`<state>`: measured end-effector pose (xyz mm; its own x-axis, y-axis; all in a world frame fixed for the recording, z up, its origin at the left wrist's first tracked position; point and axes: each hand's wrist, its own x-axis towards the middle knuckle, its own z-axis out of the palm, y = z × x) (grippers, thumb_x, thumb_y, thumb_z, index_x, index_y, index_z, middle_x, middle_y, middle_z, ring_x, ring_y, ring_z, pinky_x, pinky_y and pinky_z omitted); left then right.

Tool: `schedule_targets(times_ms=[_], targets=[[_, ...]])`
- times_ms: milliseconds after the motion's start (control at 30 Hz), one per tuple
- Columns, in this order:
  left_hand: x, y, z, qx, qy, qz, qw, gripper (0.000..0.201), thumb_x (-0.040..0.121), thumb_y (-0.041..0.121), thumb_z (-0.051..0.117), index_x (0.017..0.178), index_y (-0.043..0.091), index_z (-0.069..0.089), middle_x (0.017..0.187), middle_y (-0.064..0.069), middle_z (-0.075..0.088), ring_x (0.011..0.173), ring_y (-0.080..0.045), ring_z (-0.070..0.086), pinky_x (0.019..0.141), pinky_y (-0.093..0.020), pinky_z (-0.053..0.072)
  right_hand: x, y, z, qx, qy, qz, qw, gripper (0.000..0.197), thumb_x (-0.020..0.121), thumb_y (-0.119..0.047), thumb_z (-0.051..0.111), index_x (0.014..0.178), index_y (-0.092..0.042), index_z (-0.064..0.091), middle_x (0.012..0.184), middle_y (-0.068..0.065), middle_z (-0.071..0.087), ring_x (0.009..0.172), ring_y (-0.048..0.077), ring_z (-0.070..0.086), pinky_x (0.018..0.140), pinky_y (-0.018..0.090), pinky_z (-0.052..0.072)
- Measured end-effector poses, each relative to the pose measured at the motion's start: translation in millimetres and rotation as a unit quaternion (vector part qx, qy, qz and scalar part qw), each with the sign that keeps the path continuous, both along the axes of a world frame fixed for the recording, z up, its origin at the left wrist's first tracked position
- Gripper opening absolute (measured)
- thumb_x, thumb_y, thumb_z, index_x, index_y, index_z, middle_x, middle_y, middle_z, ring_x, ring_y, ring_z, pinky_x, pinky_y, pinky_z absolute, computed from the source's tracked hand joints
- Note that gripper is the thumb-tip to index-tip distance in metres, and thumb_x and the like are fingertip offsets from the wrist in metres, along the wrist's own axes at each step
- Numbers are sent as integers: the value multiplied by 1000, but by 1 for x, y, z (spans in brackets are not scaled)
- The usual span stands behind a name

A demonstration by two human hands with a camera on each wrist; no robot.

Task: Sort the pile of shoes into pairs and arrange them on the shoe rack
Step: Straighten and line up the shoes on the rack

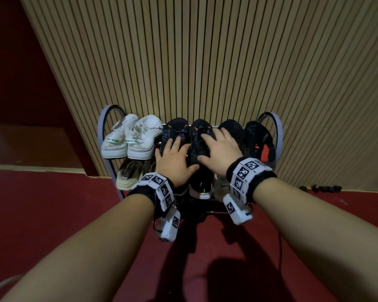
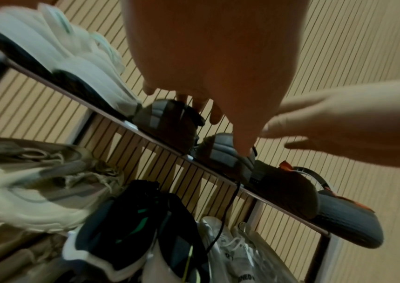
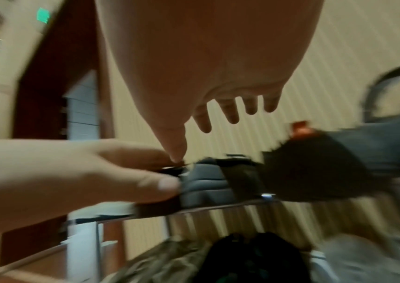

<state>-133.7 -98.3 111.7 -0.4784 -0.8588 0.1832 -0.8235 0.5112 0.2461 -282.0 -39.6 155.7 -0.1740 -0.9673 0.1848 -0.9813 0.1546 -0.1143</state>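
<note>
A metal shoe rack (image 1: 100,129) stands against a slatted wall. Its top shelf holds a white pair (image 1: 129,138), a black pair with orange marks (image 1: 175,128) and a black pair with red patches (image 1: 258,138). My left hand (image 1: 177,159) lies with spread, straight fingers over the left black-and-orange shoe (image 2: 169,122). My right hand (image 1: 218,149) lies the same way over that pair's right shoe (image 1: 200,127). In the right wrist view my left hand's (image 3: 73,172) thumb touches a grey heel (image 3: 206,181). Neither hand grips anything.
On the lower shelf are a beige shoe (image 1: 129,175), a black shoe with green marks (image 1: 202,186) and a white shoe (image 1: 222,186). Red carpet (image 1: 52,203) lies in front. Several small dark objects (image 1: 323,188) sit on the floor by the wall at right.
</note>
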Motion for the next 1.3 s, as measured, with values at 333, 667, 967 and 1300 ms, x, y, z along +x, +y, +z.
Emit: schedule_targets(times_ms=[333,667,967,1300], targets=[[104,16,11,-8,-14,53,998,41,87,45,52,121,22,57,122,-6,54,114,-31,50,89,-46,49,87,8,4,-3,-12,144,989,60,87,-26,52,145,-22,36,148,7,33,138,28,28,111,42,33],[186,3,-21,90,-106,153,978,43,89,34,53,131,27,52,135,-7,48,124,-32,44,98,-47,43,147,-7,-52,136,37,180,974,43,87,-21,50,130,-21,49,124,5,45,117,28,43,88,39,42],[167,-42,-56,151,-79,156,973,45,87,40,53,131,29,52,136,-7,46,124,-34,45,98,-50,44,142,-58,-96,217,-176,40,959,49,78,-29,61,126,-24,56,120,7,62,105,27,61,85,33,53],[175,-69,-107,256,51,186,947,57,82,17,61,136,29,48,129,-15,43,103,-33,56,88,-31,47,153,-92,-163,198,-531,-58,822,58,84,-5,60,137,-27,48,89,4,61,74,21,59,62,33,51]])
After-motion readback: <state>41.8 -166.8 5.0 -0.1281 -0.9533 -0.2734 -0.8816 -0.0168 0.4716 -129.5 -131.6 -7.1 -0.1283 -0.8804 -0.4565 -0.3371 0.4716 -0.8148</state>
